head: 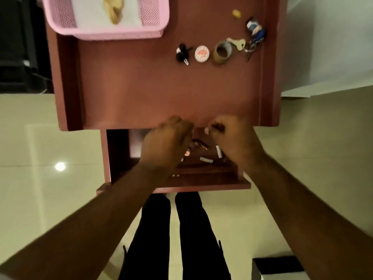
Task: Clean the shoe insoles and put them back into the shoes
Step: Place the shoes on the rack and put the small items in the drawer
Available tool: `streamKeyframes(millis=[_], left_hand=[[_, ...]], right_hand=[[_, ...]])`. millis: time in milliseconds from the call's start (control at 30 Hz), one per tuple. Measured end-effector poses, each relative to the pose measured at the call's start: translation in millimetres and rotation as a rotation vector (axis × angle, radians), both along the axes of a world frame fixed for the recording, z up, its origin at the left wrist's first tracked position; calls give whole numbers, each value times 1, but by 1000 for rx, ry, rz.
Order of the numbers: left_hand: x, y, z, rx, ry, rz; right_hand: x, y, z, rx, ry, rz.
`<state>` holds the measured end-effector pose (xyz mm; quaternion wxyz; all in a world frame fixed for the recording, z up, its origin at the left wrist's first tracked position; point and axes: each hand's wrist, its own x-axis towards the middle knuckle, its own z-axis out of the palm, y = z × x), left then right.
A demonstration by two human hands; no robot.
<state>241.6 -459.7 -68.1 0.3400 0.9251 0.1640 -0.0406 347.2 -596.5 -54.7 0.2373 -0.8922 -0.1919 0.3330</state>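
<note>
No shoes or insoles are in view. My left hand (167, 142) and my right hand (232, 136) hover close together over an open drawer (201, 183) of a reddish-brown cabinet (161, 93), right at the front edge of its top. Both hands have their fingers curled in. Nothing is plainly held in the left hand. A small pale bit shows at the right hand's fingertips, too blurred to name. Inside the drawer lie small items, among them a white tube (206, 159) and a brown object (199, 144), partly hidden by my hands.
On the cabinet top sit a pink mesh basket (153, 23) at the back left, a black trinket (182, 53), a round badge (201, 53), a tape roll (222, 52) and a bunch of keys (250, 45). Glossy pale floor tiles (40, 138) surround the cabinet. My black-trousered legs (187, 229) stand below the drawer.
</note>
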Motion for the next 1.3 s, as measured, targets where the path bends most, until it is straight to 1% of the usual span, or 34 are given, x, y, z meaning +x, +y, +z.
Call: streamKeyframes(millis=[33,100,167,233,300,367,400,467,500,567,600,667,733,833,900,967,1133,1233,1300], left_hand=[[17,8,8,1,-27,30],[56,27,16,18,-21,114],[93,46,16,31,48,150],[122,60,13,41,114,125],[140,67,6,105,160,62],[146,71,-1,186,188,4],[146,72,-3,196,200,-12],[135,73,-4,163,194,-19],[125,72,-2,131,169,-1],[89,66,7,74,67,63],[65,59,15,52,9,99],[7,42,29,14,-2,143],[-51,30,27,-18,113,200],[-104,28,-4,-93,399,299],[-115,36,-32,-100,516,348],[-113,44,-59,-101,588,385],[-101,59,-112,-144,630,576],[-99,60,-126,-214,653,606],[-100,57,-131,-225,675,585]], right_hand=[[11,6,9,64,-45,-42],[37,20,15,126,-210,-50],[64,37,13,152,-372,-6],[94,53,3,133,-500,74],[116,63,-8,28,-528,180],[131,66,-20,-79,-503,278],[134,65,-24,-109,-499,318],[128,63,-25,-111,-513,355],[122,60,-23,-77,-526,344],[98,51,-13,29,-543,259],[80,44,-4,104,-531,210],[33,31,9,216,-446,194],[-20,23,6,246,-307,283],[-72,27,-27,150,-104,359],[-91,44,-58,60,-44,390],[-100,65,-87,15,-27,393],[-105,108,-144,-116,33,459],[-109,114,-167,-201,17,509],[-111,114,-172,-225,28,512]])
